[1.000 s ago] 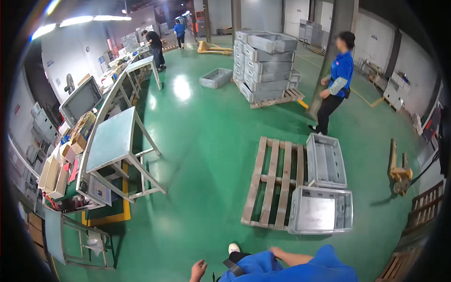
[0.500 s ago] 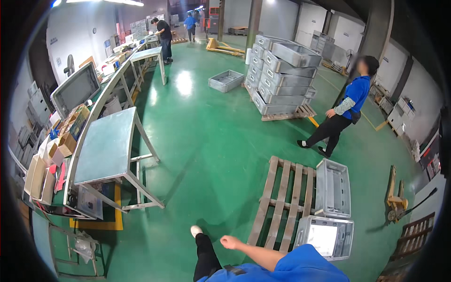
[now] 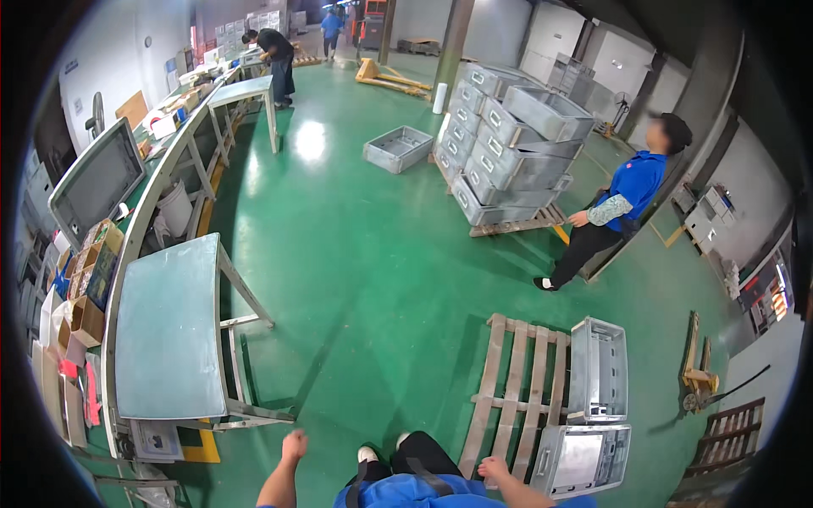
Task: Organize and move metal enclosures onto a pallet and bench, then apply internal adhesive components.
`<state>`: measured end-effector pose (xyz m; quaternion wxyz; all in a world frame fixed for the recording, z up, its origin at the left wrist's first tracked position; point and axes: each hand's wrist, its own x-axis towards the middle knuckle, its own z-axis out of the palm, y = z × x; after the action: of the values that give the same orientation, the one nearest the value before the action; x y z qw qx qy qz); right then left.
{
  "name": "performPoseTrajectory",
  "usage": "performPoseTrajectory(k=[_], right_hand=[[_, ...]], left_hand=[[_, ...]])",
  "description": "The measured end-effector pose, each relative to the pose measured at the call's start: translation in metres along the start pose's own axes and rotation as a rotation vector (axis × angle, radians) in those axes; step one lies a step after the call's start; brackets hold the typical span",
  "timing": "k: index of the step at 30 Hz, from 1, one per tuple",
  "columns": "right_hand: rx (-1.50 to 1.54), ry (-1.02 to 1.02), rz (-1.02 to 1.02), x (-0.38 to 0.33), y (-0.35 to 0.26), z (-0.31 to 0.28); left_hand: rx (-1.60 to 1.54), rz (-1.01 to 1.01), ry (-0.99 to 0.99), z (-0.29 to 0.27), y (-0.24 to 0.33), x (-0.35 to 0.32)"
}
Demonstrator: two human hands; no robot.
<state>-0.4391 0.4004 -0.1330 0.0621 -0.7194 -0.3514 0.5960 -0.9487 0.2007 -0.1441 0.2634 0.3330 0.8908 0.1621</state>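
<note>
My left hand point(image 3: 294, 444) hangs low with its fingers curled closed and no object showing in it. It is nearest to the front leg of a green-topped table point(image 3: 174, 330). Held low on the other side is my right hand point(image 3: 493, 468), also curled closed, with nothing visible in it. It appears over or beside the near end of a wooden slatted pallet point(image 3: 506, 398), and I cannot tell if they touch. Two grey plastic crates, a far one point(image 3: 598, 368) and a near one point(image 3: 581, 461), line the pallet's right side; the near one has a white panel or sheet inside.
Stacked grey crates point(image 3: 512, 157) stand on another pallet, beside a person in blue point(image 3: 631, 190). A single crate point(image 3: 398, 150) lies on the green floor. A long cluttered bench point(image 3: 161, 190) runs along the left. Pallet jacks stand at the back point(image 3: 389, 80) and right point(image 3: 699, 372).
My left hand has come into view, and my right hand now hangs lower and farther right. The view has shifted closer to the left table. The person in blue has stepped leftward.
</note>
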Motion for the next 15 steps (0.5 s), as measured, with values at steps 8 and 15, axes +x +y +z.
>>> performPoseTrajectory(k=[8,15], right_hand=[[-0.659,-0.117,-0.157,0.119,-0.079,0.060],[-0.051,-0.111,-0.264,0.184,-0.320,0.083]], left_hand=[[-0.439,0.085,-0.153,-0.003,0.179,0.147],[-0.261,-0.038,-0.257,-0.003,0.212,0.188]])
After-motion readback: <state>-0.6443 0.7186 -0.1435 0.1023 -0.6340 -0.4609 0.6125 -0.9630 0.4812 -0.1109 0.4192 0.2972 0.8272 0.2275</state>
